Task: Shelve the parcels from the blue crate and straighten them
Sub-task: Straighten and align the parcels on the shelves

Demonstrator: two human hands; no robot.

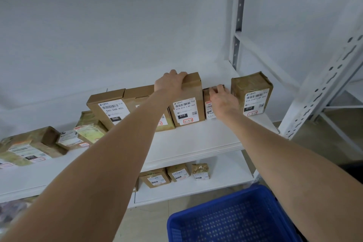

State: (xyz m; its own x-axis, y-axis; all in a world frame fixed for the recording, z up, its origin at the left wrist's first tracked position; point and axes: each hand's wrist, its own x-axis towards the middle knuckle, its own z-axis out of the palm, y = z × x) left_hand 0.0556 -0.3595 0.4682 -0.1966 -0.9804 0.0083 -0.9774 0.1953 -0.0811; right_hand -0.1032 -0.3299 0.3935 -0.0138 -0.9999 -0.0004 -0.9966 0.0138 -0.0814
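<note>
Head view: small parcel [208,108] stands upright on the shelf [196,140], set between tall box [188,105] and taped parcel [252,94]; right hand [223,100] (the nearer) pinches its top, left hand [170,83] curls over the tall box's corner.

A plain white wall [98,25] faces you; at your right, a perforated grey upright [322,88] over beige floor [147,222].

White shelf [196,139] with upright parcels [253,94] in a row, toppled parcels [29,147] at left
</note>
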